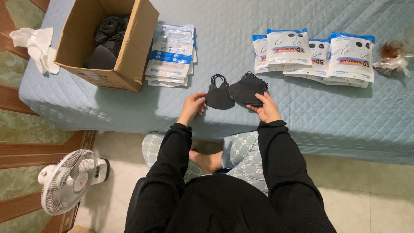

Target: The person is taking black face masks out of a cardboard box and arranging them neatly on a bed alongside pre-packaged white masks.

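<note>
Black masks in hand, more in the box

Left hand [192, 105] pinches one black mask [219, 96], right hand [267, 108] clasps a mask stack [246, 88]; the cardboard box [129, 51] holds more black masks [110, 28].

The two black masks, a single mask [219, 96] at the left hand [192, 107] and a small stack of masks [246, 88] at the right hand [267, 108], look like soft matt fabric. The bed cover [302, 112] is quilted cloth, pale blue, with a stitched diamond pattern. Near its far left corner stands a box [129, 47] of plain brown matt cardboard. The packets [319, 54] along the far edge are glossy plastic film. The sleeves [276, 164] are matt black cloth.
</note>
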